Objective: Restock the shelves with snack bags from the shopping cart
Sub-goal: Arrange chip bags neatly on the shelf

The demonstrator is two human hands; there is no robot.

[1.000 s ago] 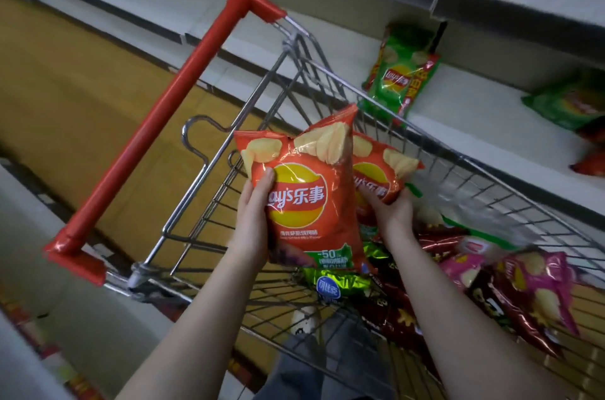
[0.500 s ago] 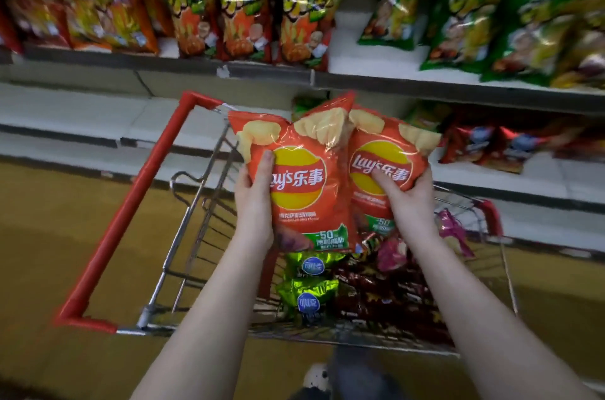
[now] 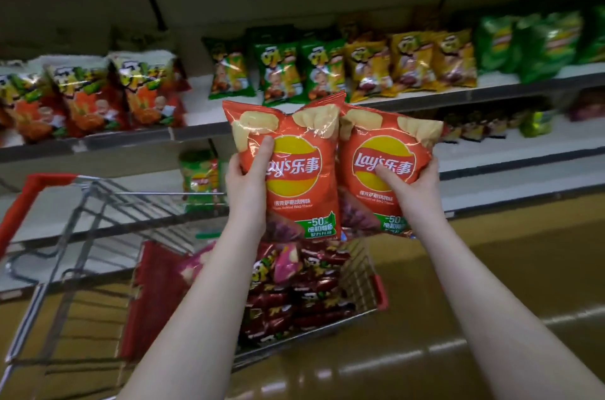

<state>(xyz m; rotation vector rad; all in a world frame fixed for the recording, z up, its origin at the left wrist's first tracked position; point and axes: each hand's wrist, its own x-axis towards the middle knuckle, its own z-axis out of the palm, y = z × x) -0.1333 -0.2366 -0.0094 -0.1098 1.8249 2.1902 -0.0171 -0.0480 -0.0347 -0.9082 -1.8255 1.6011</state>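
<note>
Holding: the left hand (image 3: 247,177) grips one glossy orange foil crisp bag (image 3: 294,183) along its left edge, thumb on the printed front. The right hand (image 3: 411,183) grips a second matching orange bag (image 3: 386,151) the same way at its right edge. Both bags are upright, touching side by side, raised above the cart.
Handling: judged light, air-puffed, slick and crinkly, with brittle contents. Best pinched gently at the side edges or top seam, not squeezed at the belly.
Cart: the wire shopping cart with a red handle (image 3: 98,203) stands below, with dark red and pink snack packets (image 3: 304,288) heaped in its basket.
Shelves: the white metal shelf (image 3: 491,87) beyond carries rows of green, yellow and red bags. The lower shelf (image 3: 507,147) behind shows bare stretches, a likely spot.
</note>
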